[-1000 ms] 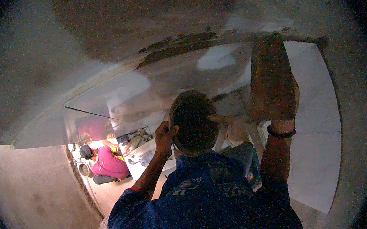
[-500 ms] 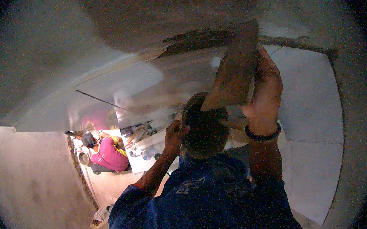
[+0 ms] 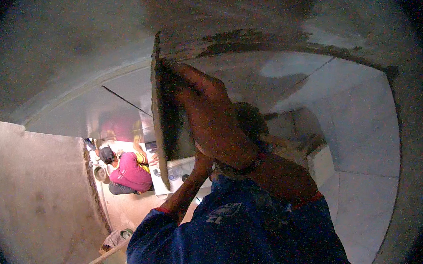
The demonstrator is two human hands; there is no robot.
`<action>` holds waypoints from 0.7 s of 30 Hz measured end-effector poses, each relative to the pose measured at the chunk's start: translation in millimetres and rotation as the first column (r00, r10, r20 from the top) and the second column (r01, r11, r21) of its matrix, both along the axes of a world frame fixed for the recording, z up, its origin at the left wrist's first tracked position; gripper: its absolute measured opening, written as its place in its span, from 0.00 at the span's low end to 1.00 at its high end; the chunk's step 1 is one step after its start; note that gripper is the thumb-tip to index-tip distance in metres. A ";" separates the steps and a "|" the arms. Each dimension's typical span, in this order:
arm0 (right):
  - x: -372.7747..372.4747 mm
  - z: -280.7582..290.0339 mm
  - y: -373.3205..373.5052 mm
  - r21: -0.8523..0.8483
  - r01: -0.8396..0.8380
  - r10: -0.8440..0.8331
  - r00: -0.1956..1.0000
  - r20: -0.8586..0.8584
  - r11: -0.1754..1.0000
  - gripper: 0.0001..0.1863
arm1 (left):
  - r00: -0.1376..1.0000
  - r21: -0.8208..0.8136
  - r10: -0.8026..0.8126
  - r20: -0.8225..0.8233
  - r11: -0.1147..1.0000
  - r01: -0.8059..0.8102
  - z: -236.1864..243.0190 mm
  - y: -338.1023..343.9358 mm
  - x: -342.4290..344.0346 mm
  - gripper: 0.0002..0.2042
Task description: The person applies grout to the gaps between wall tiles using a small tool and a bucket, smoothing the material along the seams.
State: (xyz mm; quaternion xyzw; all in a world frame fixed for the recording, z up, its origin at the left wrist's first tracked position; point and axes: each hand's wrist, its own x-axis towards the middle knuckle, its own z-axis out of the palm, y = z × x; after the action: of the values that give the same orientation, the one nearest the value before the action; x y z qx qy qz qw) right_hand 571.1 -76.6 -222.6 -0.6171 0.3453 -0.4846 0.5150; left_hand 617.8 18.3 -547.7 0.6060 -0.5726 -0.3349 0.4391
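My right hand (image 3: 195, 88) is closed on a plastering float (image 3: 155, 103), a long flat board seen nearly edge-on, its rim crusted with mortar. The float stands up left of the middle, with its dark face toward my hand. Its grip is hidden in shadow. My left hand (image 3: 203, 165) is just below my right forearm, which covers its fingers. Beyond the forearm a dark round thing (image 3: 248, 119) partly shows; I cannot make out its kind. Ahead, a damp dark patch (image 3: 221, 8) spreads over the grey plaster surface, above a smooth pale tiled strip (image 3: 120, 92).
White tiles (image 3: 367, 114) cover the right side. At lower left a co-worker in a pink top (image 3: 131, 173) crouches beside a bucket (image 3: 101, 174) and a white surface with tools. A bare plaster wall (image 3: 28, 182) runs along the left. Wooden pieces (image 3: 97, 262) lie at the bottom.
My right hand has swung the float from upper centre to the left and turned it nearly edge-on. My right forearm now crosses in front of my left hand and the dark round thing.
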 end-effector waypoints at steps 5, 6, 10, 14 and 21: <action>-31.0 -15.2 -6.8 0.011 -0.051 0.051 0.999 0.020 0.999 0.18 | 0.737 0.222 0.054 -0.674 0.966 0.133 41.0 -13.7 -5.2 0.07; -40.0 -13.7 -9.6 0.016 -0.019 0.019 1.000 0.010 1.000 0.18 | 0.581 0.239 0.070 -0.811 0.946 0.220 65.3 -17.6 -13.0 0.06; -60.6 -27.9 -8.5 0.082 0.014 -0.018 0.999 0.047 0.997 0.18 | 0.765 0.285 0.171 -0.621 0.958 0.017 88.2 -16.0 -10.9 0.07; -96.7 -34.4 -4.0 0.174 0.115 -0.134 0.986 0.098 0.978 0.18 | 0.806 0.311 0.099 -0.583 0.944 0.108 70.1 -24.2 -7.2 0.10; -190.0 -43.8 45.1 0.477 0.344 -0.476 0.859 0.188 0.809 0.19 | 0.820 0.346 0.083 -0.566 0.927 0.145 144.6 -36.3 -20.5 0.12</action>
State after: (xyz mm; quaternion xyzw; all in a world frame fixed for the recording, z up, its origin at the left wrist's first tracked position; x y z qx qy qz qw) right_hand 381.1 -31.4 -266.4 -0.3182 0.4873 -0.5850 0.5648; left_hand 597.3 -18.0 -403.1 0.5403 -0.3502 -0.6106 0.4610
